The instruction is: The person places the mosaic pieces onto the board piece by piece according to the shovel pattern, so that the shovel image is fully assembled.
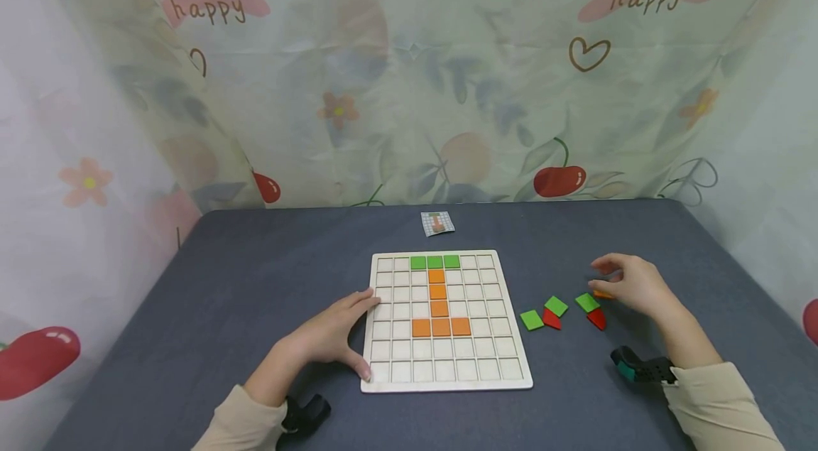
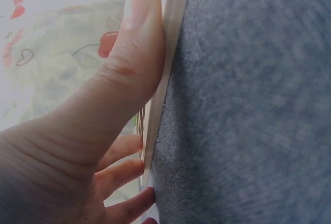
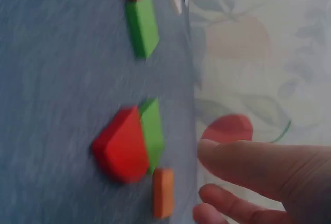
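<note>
A white grid board (image 1: 447, 371) lies on the dark cloth, with three green squares (image 1: 434, 262) in its top row and orange squares (image 1: 439, 308) in a column below, widening to three at the bottom. My left hand (image 1: 322, 334) rests at the board's left edge, thumb and fingers spread; the left wrist view shows the thumb (image 2: 134, 43) against the rim. To the right of the board, my right hand (image 1: 639, 285) hovers over an orange piece (image 1: 603, 295), fingers apart and holding nothing; in the right wrist view that orange piece (image 3: 163, 193) lies below the fingers.
Between board and right hand lie green pieces (image 1: 531, 320) and red pieces (image 1: 597, 319). A small printed card (image 1: 437, 224) lies behind the board. A patterned curtain (image 1: 409, 82) hangs behind the table (image 1: 287, 245).
</note>
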Available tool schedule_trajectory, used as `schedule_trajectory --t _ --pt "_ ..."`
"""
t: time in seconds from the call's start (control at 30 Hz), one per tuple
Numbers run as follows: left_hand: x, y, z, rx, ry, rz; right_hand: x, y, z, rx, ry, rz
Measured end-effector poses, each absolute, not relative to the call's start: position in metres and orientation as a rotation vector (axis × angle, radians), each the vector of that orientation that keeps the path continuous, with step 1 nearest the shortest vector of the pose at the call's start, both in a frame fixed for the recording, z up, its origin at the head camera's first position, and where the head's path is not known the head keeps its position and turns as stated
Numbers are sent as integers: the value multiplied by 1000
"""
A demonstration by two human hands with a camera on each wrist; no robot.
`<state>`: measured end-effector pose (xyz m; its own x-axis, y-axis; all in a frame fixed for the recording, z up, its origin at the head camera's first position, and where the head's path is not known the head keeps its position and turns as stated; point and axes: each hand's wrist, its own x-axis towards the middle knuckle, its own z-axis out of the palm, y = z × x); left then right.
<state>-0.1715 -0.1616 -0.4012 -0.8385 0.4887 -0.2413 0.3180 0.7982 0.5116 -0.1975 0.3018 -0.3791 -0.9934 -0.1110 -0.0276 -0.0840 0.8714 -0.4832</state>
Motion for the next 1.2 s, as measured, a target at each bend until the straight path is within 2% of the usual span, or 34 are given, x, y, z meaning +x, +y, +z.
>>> schedule_trajectory --t 0.37,1.2 --pt "-172 -161 -401 601 2619 648 -201 324 -389 -133 2934 -667" --pt "-172 -161 -399 604 2610 655 -197 316 -392 -164 3019 -665"
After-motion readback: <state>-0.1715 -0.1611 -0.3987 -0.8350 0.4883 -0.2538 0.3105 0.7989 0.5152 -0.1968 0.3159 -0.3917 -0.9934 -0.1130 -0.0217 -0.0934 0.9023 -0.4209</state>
